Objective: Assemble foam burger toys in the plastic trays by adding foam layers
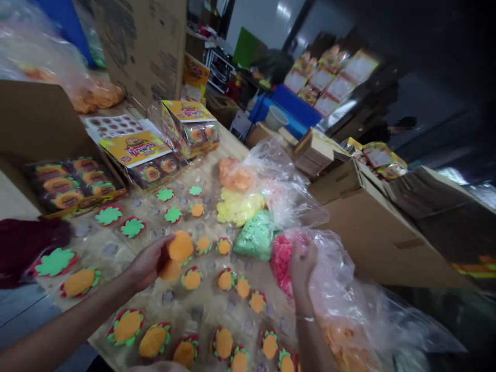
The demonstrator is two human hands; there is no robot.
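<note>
My left hand [153,261] is closed on a few flat orange discs [181,246], held over the tabletop. My right hand [304,256] is at the bag of red-pink pieces [281,258]; its fingers are blurred, so their grip does not show. Around my hands lie many small layered stacks in burger colours: some are topped with an orange disc [129,325], others with a green leaf-edged piece [132,226] over red. Between the hands and the far edge sit bags of green pieces [256,236], yellow pieces [240,205] and orange pieces [235,175].
An open display box [58,196] of packed burger-shaped items stands at the left. Beside it are two yellow-topped packages [145,155] [191,121]. A tall cardboard carton [143,51] rises behind. Cardboard boxes [387,227] line the right side. Clear plastic [349,268] spreads by my right arm.
</note>
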